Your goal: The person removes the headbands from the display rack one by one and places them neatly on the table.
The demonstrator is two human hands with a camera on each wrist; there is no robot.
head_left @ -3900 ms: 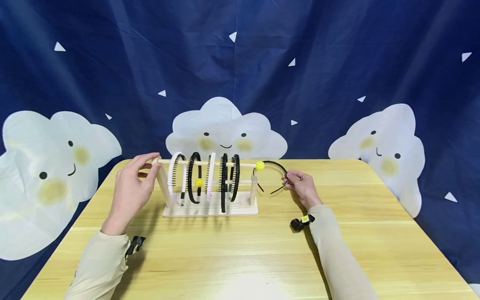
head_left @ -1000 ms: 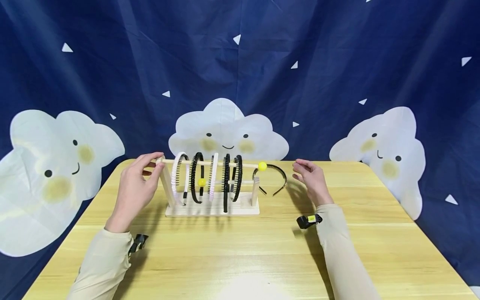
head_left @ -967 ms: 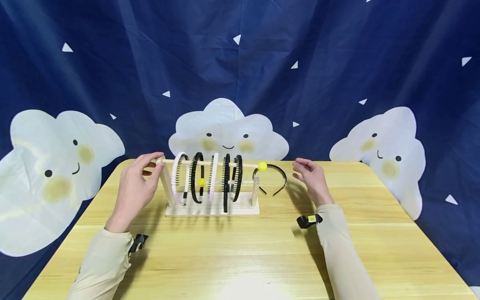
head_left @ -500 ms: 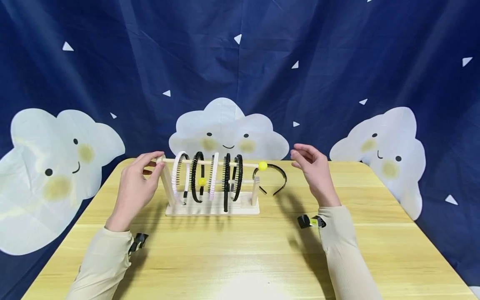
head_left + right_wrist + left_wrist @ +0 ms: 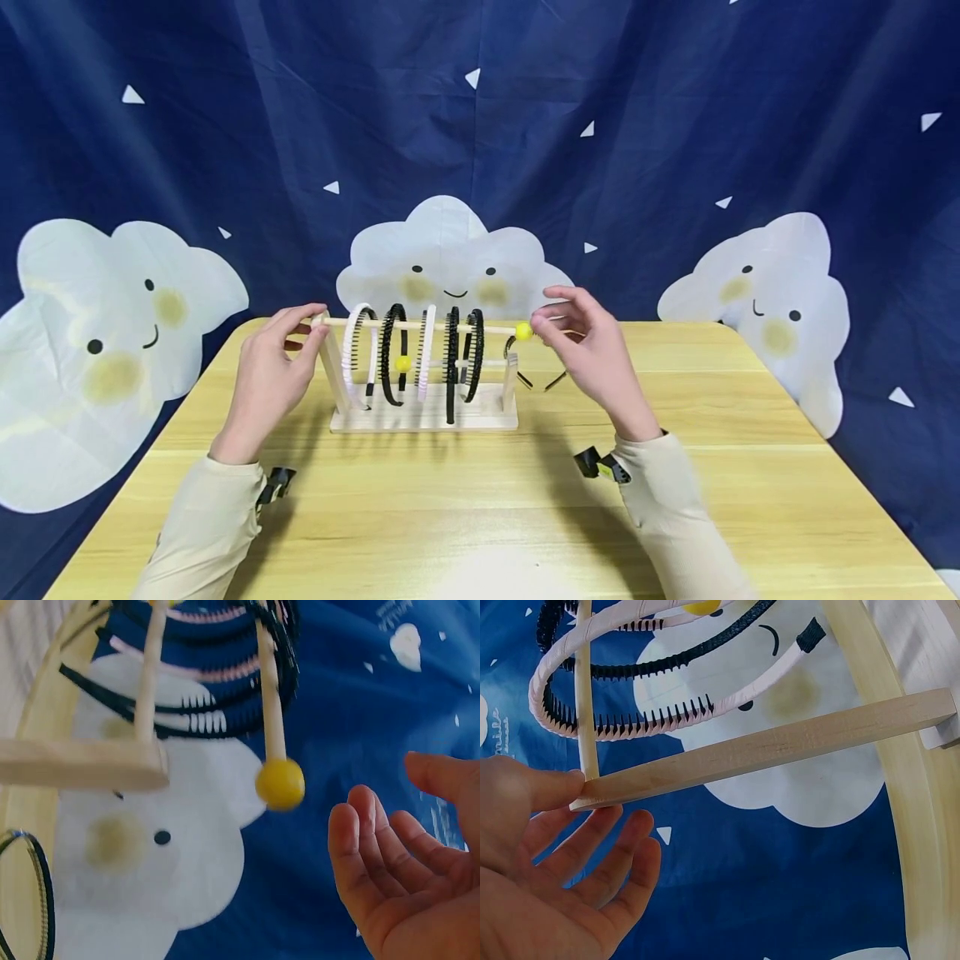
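My left hand (image 5: 273, 375) pinches the top of the left upright post (image 5: 780, 750) of a wooden headband rack (image 5: 487, 421), thumb on one side and fingers on the other. From the rack's upper rod hang a white headband (image 5: 348, 350), a pale pink one (image 5: 426, 354) and several black ones, including a braided one (image 5: 477, 354). A yellow ball (image 5: 280, 784) caps that rod's right end. Beside it is my right hand (image 5: 592, 358), holding nothing; the right wrist view shows a gap between its loosely bent fingers and the ball. It partly hides a black toothed headband (image 5: 525, 380) lying behind.
A second, lower rod ends in another yellow ball (image 5: 403, 364) among the headbands. The rack stands on a wooden table (image 5: 480, 508), towards its back edge. Behind the table hangs a dark blue cloth (image 5: 637, 125) with smiling clouds.
My right hand let go of the black toothed headband on the table, rose, then moved left to beside the yellow ball. My left hand has kept its grip on the post.
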